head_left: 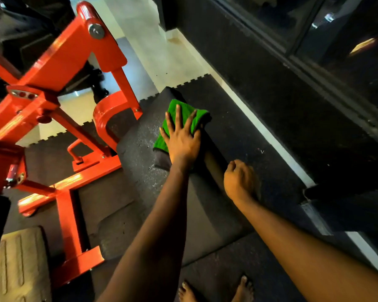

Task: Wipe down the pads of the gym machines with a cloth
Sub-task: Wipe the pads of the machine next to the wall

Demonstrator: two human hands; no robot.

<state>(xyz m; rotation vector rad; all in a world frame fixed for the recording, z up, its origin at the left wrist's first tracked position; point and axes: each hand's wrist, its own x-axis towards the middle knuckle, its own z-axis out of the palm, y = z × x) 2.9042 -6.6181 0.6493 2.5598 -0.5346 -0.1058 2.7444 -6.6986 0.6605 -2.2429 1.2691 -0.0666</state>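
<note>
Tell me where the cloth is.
In the head view the cloth lies at centre frame on the far end of the black pad, flat under the left hand, right of the red frame.

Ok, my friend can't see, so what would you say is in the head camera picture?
A person's left hand presses a green cloth flat on a black gym pad, fingers spread. Their right hand rests curled at the pad's right edge, and an orange machine frame stands to the left.

The left forearm (159, 225) and right forearm (297, 243) are bare, as are both feet (187, 290).
</note>
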